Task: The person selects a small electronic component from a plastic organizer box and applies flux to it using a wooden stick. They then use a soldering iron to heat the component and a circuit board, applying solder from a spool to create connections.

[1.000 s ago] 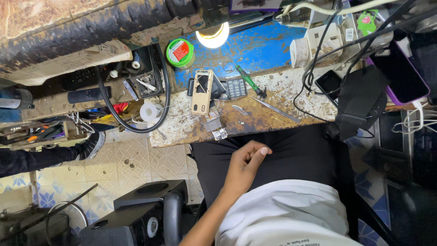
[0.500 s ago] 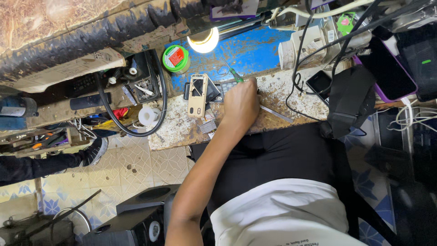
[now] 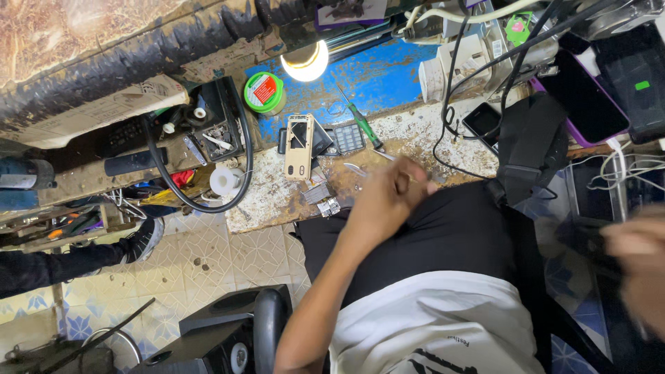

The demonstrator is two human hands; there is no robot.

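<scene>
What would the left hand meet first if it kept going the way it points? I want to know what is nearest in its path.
Likely the metal tweezers just beyond the left hand, then the green-handled screwdriver; motion blur leaves this uncertain.

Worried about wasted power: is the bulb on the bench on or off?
On: the bulb glows bright white.

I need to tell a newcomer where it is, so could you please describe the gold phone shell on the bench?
On the workbench, below the lit bulb, the phone shell lies flat beside a small calculator. It alone is gold, with an empty screen window.
</scene>
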